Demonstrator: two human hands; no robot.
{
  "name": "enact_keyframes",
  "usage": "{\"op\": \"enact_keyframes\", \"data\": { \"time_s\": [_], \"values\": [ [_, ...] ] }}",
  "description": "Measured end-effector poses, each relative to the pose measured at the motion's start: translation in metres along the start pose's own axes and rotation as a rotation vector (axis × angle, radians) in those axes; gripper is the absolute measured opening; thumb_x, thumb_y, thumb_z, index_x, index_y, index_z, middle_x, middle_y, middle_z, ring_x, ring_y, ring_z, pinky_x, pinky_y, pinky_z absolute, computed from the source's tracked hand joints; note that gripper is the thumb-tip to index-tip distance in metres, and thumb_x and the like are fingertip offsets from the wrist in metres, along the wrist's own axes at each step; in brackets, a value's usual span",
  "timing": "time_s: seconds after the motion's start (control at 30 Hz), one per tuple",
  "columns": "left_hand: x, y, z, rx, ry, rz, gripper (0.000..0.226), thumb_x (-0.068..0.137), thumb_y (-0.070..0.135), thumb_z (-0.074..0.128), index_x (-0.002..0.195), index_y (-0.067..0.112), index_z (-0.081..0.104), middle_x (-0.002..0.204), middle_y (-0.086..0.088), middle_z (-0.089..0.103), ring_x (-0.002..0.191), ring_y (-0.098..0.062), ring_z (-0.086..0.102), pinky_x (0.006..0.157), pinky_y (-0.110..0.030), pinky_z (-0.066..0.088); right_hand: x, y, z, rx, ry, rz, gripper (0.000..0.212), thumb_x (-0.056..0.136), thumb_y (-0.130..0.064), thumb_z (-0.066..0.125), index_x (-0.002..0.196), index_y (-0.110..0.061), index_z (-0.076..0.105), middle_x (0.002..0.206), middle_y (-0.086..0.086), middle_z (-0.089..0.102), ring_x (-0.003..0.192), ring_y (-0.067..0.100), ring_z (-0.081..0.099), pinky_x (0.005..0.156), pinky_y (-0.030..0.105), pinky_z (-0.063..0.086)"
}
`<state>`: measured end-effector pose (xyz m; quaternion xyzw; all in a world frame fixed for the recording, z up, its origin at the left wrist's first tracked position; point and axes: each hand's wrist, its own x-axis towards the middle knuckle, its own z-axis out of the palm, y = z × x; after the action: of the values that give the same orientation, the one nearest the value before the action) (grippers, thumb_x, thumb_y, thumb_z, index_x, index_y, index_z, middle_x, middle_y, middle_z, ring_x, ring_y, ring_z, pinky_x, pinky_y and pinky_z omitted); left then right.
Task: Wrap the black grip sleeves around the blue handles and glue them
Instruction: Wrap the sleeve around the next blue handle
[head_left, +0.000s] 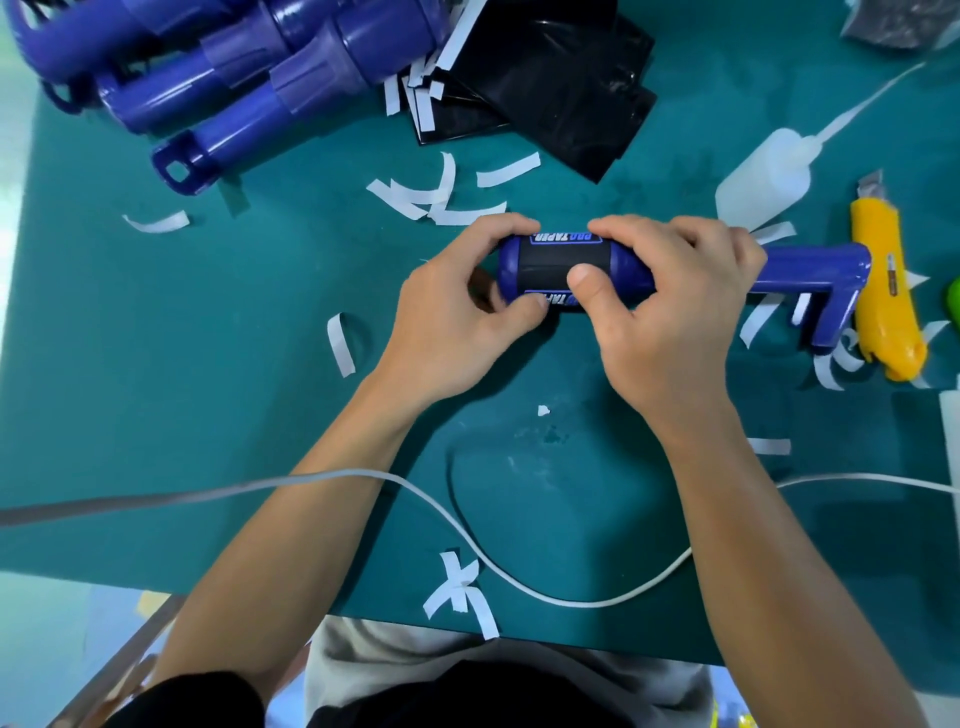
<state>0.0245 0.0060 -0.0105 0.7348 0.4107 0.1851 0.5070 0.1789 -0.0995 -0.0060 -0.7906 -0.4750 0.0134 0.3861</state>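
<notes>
Black grip sleeve (550, 265): wrapped around the thick end of one blue handle (810, 270), with white-and-blue lettering showing along its upper and lower edges. The handle lies level over the middle of the green mat (208, 364), and its thin end bends downward just beside a yellow utility knife (883, 291).

Left hand (447, 322): grips the rounded left end of the handle, fingers curled over the top, thumb underneath at the sleeve's lower edge.

Right hand (675, 317): fingers curled over the top of the handle at the sleeve's right edge; the thumb (589, 283) presses flat on the sleeve's front face.

Surroundings: a white glue bottle (763, 179) with a long nozzle lies beyond the right hand. More handles (234, 73) are piled at the far left corner, beside a stack of black sheets (561, 88). White paper strips (431, 200) are scattered across the mat. A white cable (467, 535) loops over the near edge, passing under both forearms.
</notes>
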Motion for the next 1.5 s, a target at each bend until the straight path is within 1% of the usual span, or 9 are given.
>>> {"op": "enact_keyframes", "data": {
  "time_s": [0.23,0.5,0.63,0.9,1.1,1.23,1.37,1.43,1.5],
  "values": [
    [0.002,-0.002,0.005,0.281,-0.016,0.063,0.068,0.075,0.042,0.086,0.137,0.043,0.056,0.119,0.034,0.059,0.097,0.011,0.056,0.094,-0.019,0.047,-0.004,0.002,0.0,-0.026,-0.003,-0.034,0.032,0.087,-0.031,0.081,0.113,-0.013,0.079,0.113,-0.005,0.076,0.101,0.032,0.062,0.103,0.048,0.032],
    [-0.003,-0.011,0.011,0.28,0.043,0.143,0.064,0.08,0.035,0.088,0.135,0.029,0.056,0.121,0.025,0.06,0.097,0.009,0.056,0.086,-0.014,0.045,-0.01,0.006,-0.007,0.063,0.019,-0.077,0.043,0.085,-0.034,0.078,0.12,-0.009,0.073,0.122,-0.02,0.055,0.113,0.013,0.047,0.108,0.041,0.031],
    [-0.005,-0.014,0.012,0.283,0.038,0.144,0.064,0.078,0.033,0.087,0.13,0.032,0.051,0.119,0.029,0.055,0.096,0.017,0.051,0.083,-0.005,0.039,-0.01,0.009,-0.005,0.042,-0.025,-0.02,0.036,0.085,-0.033,0.078,0.112,-0.011,0.069,0.12,0.003,0.069,0.113,0.03,0.053,0.11,0.035,0.03],
    [-0.006,-0.006,0.015,0.272,0.035,0.1,0.06,0.076,0.032,0.083,0.126,0.035,0.05,0.114,0.026,0.059,0.094,0.006,0.057,0.083,-0.021,0.048,-0.009,0.009,-0.002,0.047,-0.015,-0.03,0.029,0.088,-0.026,0.079,0.107,-0.008,0.069,0.116,0.005,0.071,0.109,0.036,0.059,0.109,0.042,0.031],
    [-0.005,-0.003,0.012,0.274,-0.001,0.143,0.066,0.079,0.028,0.087,0.138,0.029,0.059,0.131,0.021,0.06,0.112,0.005,0.056,0.093,-0.009,0.041,-0.008,0.01,-0.005,0.108,-0.024,-0.021,0.023,0.094,-0.028,0.07,0.107,-0.009,0.069,0.117,0.002,0.072,0.11,0.033,0.061,0.109,0.038,0.031],
    [-0.004,-0.005,0.013,0.292,-0.008,0.172,0.063,0.081,0.028,0.086,0.138,0.025,0.059,0.132,0.017,0.06,0.113,0.001,0.056,0.092,-0.002,0.035,-0.011,0.009,-0.014,0.174,0.12,-0.041,0.027,0.104,-0.029,0.052,0.103,-0.007,0.068,0.119,-0.001,0.073,0.108,0.026,0.059,0.105,0.046,0.038],
    [-0.001,-0.007,0.009,0.309,0.015,0.2,0.061,0.084,0.029,0.083,0.139,0.025,0.057,0.134,0.016,0.058,0.113,-0.005,0.057,0.092,-0.016,0.044,-0.005,0.021,-0.032,0.142,0.467,0.052,0.015,0.102,-0.022,0.059,0.092,-0.012,0.061,0.09,-0.001,0.061,0.08,0.033,0.057,0.075,0.051,0.046],
    [0.003,-0.008,0.005,0.328,0.036,0.203,0.061,0.085,0.029,0.082,0.14,0.024,0.057,0.136,0.013,0.057,0.115,-0.007,0.057,0.092,-0.022,0.045,0.005,0.042,-0.043,0.099,0.56,0.24,0.008,0.095,-0.018,0.064,0.096,-0.011,0.06,0.092,-0.003,0.059,0.083,0.032,0.058,0.078,0.054,0.049],
    [0.008,-0.009,0.001,0.334,0.05,0.201,0.061,0.085,0.03,0.081,0.141,0.022,0.057,0.137,0.012,0.057,0.116,-0.009,0.057,0.095,-0.025,0.046,0.019,0.056,-0.052,0.049,0.488,0.366,0.031,0.093,-0.026,0.064,0.117,-0.007,0.065,0.109,-0.01,0.062,0.106,0.024,0.062,0.095,0.05,0.05]
  ]
}}
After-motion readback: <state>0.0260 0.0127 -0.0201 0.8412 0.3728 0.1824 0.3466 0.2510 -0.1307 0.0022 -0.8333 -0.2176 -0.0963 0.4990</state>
